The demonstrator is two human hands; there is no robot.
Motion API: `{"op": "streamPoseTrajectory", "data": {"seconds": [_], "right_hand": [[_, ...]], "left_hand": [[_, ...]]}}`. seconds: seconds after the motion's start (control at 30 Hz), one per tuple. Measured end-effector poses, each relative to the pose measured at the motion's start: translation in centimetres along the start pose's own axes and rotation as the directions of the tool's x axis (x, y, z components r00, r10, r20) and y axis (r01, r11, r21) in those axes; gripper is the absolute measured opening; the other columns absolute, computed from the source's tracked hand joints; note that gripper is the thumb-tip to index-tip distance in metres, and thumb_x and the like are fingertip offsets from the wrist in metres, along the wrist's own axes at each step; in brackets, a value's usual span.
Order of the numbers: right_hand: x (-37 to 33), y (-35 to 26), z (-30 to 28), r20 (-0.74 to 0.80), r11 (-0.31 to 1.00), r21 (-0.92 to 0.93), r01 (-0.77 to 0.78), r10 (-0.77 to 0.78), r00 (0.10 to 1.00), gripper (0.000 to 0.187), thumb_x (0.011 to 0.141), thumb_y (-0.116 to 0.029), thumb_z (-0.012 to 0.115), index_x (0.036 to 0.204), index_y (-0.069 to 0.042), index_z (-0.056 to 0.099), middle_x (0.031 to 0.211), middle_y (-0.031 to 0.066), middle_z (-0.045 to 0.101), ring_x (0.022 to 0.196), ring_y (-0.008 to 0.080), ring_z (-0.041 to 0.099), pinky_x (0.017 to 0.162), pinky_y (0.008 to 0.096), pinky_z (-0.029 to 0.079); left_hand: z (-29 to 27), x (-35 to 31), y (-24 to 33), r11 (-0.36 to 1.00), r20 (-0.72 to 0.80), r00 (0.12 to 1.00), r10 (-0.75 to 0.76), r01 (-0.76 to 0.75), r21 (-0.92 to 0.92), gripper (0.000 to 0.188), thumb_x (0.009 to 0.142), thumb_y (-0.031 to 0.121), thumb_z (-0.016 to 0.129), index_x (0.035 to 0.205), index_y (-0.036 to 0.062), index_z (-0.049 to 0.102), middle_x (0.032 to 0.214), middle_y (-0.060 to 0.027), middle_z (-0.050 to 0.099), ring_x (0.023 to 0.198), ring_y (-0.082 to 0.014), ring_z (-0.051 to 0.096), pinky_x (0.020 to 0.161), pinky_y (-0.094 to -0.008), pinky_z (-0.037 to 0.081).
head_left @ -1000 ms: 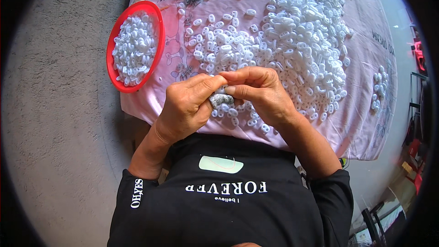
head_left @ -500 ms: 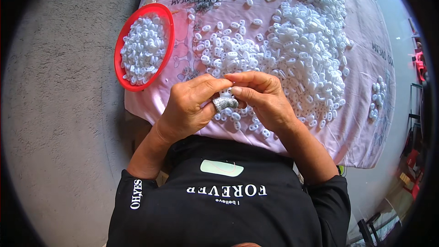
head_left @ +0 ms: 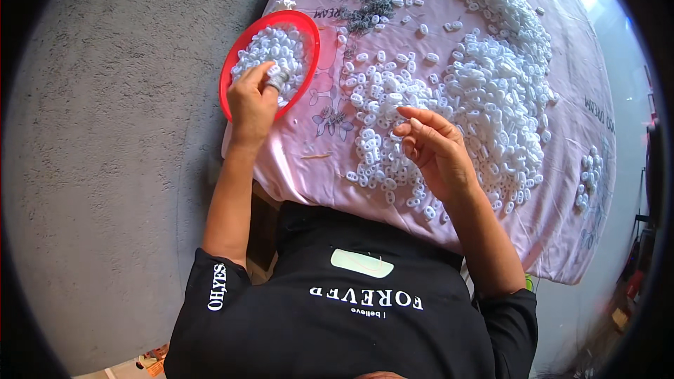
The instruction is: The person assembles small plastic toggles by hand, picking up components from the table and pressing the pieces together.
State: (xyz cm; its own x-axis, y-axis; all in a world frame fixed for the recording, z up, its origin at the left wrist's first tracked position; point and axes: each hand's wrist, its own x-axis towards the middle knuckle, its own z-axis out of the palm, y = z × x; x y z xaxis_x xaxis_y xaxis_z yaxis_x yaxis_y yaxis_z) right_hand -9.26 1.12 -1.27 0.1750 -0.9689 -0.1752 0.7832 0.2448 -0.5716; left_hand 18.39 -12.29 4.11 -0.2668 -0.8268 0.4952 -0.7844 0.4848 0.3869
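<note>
My left hand (head_left: 253, 107) is over a red basin (head_left: 313, 63) heaped with small white oval plastic pieces. Its thumb and fingertips pinch one white oval piece (head_left: 274, 70) with two holes. A grey speckled cloth wrap (head_left: 280, 80) covers one digit of that hand. Over the near pile of white pieces (head_left: 373, 151), my right hand (head_left: 439, 149) hangs with bent fingers and thumb apart, and I see nothing between them.
A larger mound of white pieces (head_left: 498, 91) fills the table's middle right and runs to the far edge. Several more pieces (head_left: 590, 175) lie at the right. Pink cloth (head_left: 302, 175) covers the table. A thin brown stick (head_left: 316, 156) lies near the basin.
My hands were together over the near pile, handling a small white piece. My left hand has moved away to the basin; my right hand has drawn apart from it. The view has shifted.
</note>
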Motion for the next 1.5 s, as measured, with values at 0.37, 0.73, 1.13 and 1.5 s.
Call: {"op": "streamPoseTrajectory", "data": {"seconds": [0.37, 0.73, 1.13, 1.5], "right_hand": [[0.2, -0.8, -0.6, -0.144, 0.988, 0.107, 0.112, -0.096, 0.985, 0.023, 0.09, -0.01, 0.058, 0.11, 0.002, 0.059, 0.086, 0.0085, 0.065, 0.071, 0.0094, 0.059, 0.066, 0.0178, 0.049], [0.4, -1.1, -1.0, -0.239, 0.98, 0.021, 0.2, -0.189, 0.952, 0.019, 0.09, -0.009, 0.058, 0.106, 0.001, 0.062, 0.084, 0.0074, 0.064, 0.071, 0.0088, 0.059, 0.066, 0.0182, 0.05], [0.4, -0.5, -0.3, -0.3, 0.911, -0.341, 0.233, -0.34, 0.891, 0.017, 0.092, -0.01, 0.056, 0.105, -0.002, 0.063, 0.083, 0.0047, 0.065, 0.069, 0.0068, 0.056, 0.063, 0.0196, 0.044], [0.4, -0.7, -0.3, -0.257, 0.875, -0.424, 0.232, -0.362, 0.896, 0.017, 0.092, -0.009, 0.056, 0.105, -0.002, 0.063, 0.082, 0.0045, 0.065, 0.068, 0.0066, 0.056, 0.063, 0.02, 0.044]], "left_hand": [[1.1, -0.1, 6.5, 0.977, 0.043, 0.988, 0.145, -0.136, -0.165, 0.035, 0.071, -0.01, 0.056, 0.104, 0.0009, 0.062, 0.09, -0.0116, 0.063, 0.082, -0.0245, 0.062, 0.071, -0.0325, 0.05], [4.8, -4.9, 8.1, 0.932, 0.475, 0.864, 0.169, 0.017, -0.362, 0.034, 0.066, -0.013, 0.05, 0.096, -0.0013, 0.063, 0.087, -0.0145, 0.06, 0.082, -0.0293, 0.062, 0.073, -0.0347, 0.049], [6.5, -4.5, 10.1, 0.915, 0.488, 0.837, 0.249, -0.038, -0.401, 0.036, 0.063, -0.01, 0.051, 0.094, 0.002, 0.063, 0.082, -0.0119, 0.054, 0.08, -0.0296, 0.057, 0.072, -0.0376, 0.047], [7.9, -4.5, 10.2, 0.913, 0.521, 0.797, 0.305, -0.09, -0.397, 0.034, 0.063, -0.01, 0.051, 0.094, 0.0009, 0.062, 0.083, -0.0123, 0.054, 0.081, -0.031, 0.057, 0.072, -0.0388, 0.047]]}}
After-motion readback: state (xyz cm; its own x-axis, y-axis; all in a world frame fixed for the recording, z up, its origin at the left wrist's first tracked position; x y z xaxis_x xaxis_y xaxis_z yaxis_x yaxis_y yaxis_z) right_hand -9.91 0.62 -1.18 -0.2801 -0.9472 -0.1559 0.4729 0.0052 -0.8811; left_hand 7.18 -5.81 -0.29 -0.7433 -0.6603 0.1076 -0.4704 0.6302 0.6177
